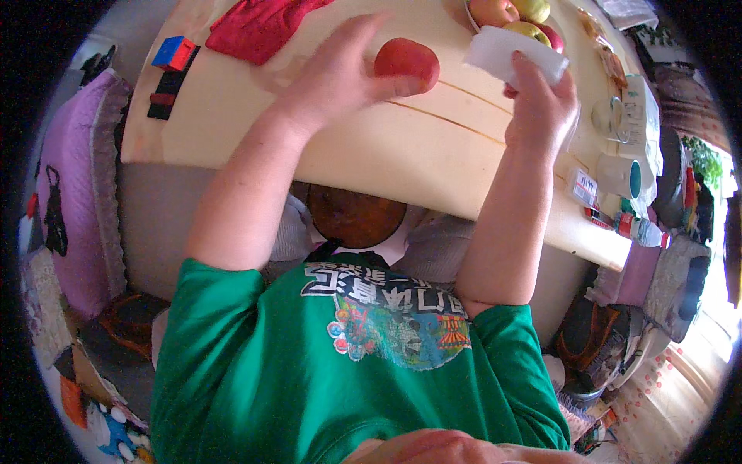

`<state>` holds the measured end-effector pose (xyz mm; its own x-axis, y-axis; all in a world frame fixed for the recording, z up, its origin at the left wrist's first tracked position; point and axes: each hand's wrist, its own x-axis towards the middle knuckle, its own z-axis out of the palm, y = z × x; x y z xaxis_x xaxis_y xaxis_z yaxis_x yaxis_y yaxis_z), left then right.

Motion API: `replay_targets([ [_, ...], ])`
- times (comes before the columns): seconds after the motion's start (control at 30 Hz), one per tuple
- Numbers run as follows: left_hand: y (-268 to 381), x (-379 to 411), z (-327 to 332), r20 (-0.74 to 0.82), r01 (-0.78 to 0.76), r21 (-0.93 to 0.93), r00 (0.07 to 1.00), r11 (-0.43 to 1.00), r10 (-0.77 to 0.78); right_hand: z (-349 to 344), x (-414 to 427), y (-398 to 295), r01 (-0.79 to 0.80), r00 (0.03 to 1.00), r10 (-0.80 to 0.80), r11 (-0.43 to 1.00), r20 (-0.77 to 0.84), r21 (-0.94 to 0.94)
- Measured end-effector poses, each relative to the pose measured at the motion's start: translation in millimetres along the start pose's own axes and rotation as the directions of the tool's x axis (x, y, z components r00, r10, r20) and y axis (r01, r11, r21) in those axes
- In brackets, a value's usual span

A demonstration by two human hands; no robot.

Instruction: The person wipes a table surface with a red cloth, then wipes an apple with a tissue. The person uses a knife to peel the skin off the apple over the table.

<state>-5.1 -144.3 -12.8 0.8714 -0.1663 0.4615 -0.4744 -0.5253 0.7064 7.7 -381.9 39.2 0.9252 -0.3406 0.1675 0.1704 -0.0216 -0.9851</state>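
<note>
My left hand [348,69] is blurred, its thumb and fingers spread around a red apple [407,62] over the cream table. The thumb overlaps the apple's lower edge, while the fingers point up and away from it. My right hand [539,101] pinches a white folded sheet [513,53] between thumb and fingers; its material is unclear. Just beyond that sheet, several red and yellow-green fruits [524,29] sit in a pale-rimmed dish [472,16], partly cut off by the picture's top edge.
At the left lie a red cloth [255,32], a blue and red block [174,53] and a dark strip [168,93]. Along the right stand a glass cup [611,119], a white mug [620,176], a small clear box [582,187] and a plastic bottle [642,230].
</note>
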Motion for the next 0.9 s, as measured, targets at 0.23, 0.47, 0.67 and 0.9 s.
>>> replay_targets([
  [0.23,21.4,-1.9,16.7,0.154,-0.013,0.119,0.988,0.993,-0.005,26.0,-10.4,18.6,-0.103,0.95,0.19,0.94,0.247,-0.327],
  [0.47,16.4,9.0,2.6,0.156,0.366,-0.722,0.913,0.587,-0.378,38.7,-22.8,26.9,-0.012,0.972,0.002,0.999,0.233,0.042],
  [0.67,28.2,7.3,-0.5,0.088,0.19,-0.959,0.904,0.209,-0.419,53.1,-46.2,16.4,-0.139,0.913,-0.009,0.933,0.407,0.332],
  [0.9,35.5,5.7,-12.6,0.107,0.176,-0.959,0.951,0.224,-0.291,29.5,-16.7,47.0,-0.407,0.785,-0.028,0.73,0.619,0.549],
])
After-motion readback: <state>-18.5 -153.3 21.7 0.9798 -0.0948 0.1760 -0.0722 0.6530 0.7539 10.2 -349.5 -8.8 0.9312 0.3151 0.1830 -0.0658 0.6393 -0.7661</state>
